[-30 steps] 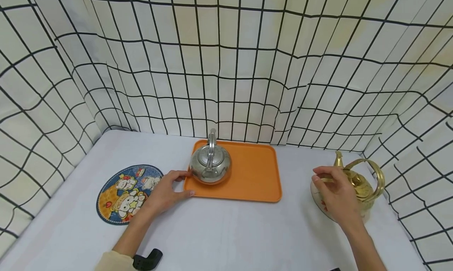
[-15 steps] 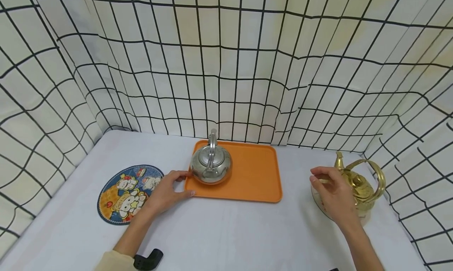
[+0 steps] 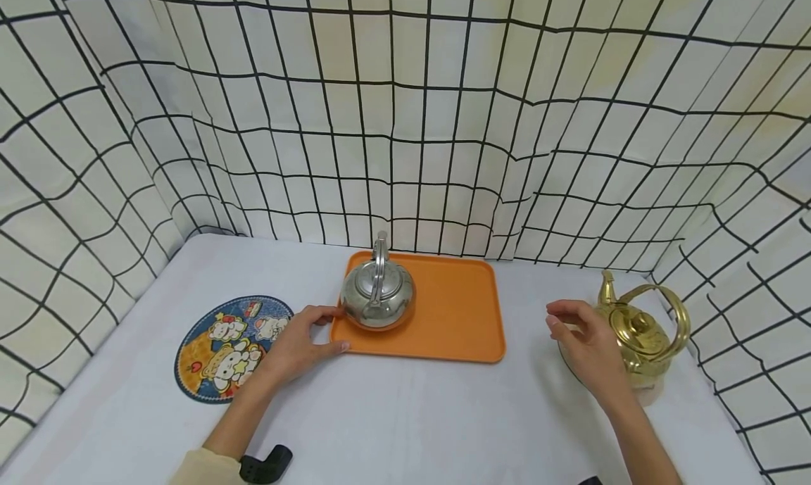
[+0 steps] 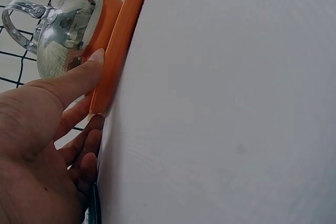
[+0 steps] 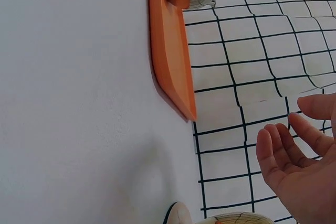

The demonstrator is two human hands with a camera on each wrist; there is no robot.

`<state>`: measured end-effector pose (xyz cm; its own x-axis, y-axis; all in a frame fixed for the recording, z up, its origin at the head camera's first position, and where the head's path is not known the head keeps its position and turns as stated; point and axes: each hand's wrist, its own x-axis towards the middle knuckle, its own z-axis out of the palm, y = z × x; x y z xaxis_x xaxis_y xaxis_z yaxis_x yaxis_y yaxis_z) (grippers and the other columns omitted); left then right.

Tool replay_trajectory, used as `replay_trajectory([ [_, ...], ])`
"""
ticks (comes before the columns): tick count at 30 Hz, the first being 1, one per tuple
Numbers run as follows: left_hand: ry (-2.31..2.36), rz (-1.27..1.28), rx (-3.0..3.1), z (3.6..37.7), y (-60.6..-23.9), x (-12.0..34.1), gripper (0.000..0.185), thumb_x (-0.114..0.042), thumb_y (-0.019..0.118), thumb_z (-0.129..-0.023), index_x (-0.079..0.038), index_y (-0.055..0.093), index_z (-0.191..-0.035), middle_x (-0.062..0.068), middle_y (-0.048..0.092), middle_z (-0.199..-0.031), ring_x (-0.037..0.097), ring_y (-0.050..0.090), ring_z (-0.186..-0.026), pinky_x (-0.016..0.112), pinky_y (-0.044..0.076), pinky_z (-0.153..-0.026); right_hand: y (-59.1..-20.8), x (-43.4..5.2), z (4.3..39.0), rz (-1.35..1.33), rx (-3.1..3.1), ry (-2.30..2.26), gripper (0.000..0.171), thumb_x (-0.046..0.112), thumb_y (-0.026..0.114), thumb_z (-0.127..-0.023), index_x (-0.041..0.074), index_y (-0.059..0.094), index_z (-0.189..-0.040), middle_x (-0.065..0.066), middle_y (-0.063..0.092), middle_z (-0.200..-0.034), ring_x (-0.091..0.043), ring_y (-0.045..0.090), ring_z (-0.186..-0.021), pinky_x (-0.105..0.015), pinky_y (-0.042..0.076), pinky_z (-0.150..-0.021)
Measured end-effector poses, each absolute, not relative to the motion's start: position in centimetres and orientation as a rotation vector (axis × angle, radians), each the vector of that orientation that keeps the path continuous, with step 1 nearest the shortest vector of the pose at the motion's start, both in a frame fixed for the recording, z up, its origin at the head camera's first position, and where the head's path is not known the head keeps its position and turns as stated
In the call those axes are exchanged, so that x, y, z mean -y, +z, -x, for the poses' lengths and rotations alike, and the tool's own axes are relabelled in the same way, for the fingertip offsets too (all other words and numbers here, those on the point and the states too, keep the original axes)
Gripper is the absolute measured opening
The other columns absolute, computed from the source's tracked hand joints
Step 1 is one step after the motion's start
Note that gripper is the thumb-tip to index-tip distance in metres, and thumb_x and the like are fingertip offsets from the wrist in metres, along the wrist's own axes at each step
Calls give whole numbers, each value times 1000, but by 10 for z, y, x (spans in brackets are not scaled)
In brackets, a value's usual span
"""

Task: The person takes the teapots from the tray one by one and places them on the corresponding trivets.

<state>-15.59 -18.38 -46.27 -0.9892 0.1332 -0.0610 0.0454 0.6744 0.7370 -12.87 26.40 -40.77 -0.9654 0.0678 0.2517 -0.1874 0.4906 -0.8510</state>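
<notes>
A silver teapot (image 3: pixel 377 295) stands on the left part of an orange tray (image 3: pixel 456 309). My left hand (image 3: pixel 303 348) holds the tray's near left corner, its thumb on the rim in the left wrist view (image 4: pixel 79 80) and other fingers low against the edge. Over at the right, a gold teapot (image 3: pixel 640 334) with a looped handle sits on a round mat that is mostly hidden. My right hand (image 3: pixel 589 348) hovers in front of it, fingers loosely bent with nothing between them, as the right wrist view also shows.
Left of the tray lies a round blue and orange mat (image 3: pixel 222 355) with cartoon figures, partly behind my left forearm. A white cloth (image 3: pixel 437 421) covers the table. Black netting (image 3: pixel 405 119) over pale walls bounds the back and both sides.
My right hand has drifted a little to the left, baring more of the gold teapot. The left hand, the tray and both teapots stay in place.
</notes>
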Motion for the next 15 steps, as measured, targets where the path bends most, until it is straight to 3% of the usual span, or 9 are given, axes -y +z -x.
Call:
replay_trajectory([
  [9,1206,-143,-2771,156,-462,183,58,-32,84,-89,-11,63,-140,16,61,-141,39,56,-132,58,47,-114,-413,-263,131,-110,2545,1475,24,13,66,-103,0,66,-123,17,62,-110,8,62,-98,-13,58,-79],
  [15,1200,-144,-2774,156,-460,183,58,-31,84,-89,-11,63,-139,16,61,-141,39,56,-132,59,47,-114,-416,-260,133,-125,2566,1482,25,13,66,-102,0,66,-123,0,66,-115,8,62,-97,-14,59,-80],
])
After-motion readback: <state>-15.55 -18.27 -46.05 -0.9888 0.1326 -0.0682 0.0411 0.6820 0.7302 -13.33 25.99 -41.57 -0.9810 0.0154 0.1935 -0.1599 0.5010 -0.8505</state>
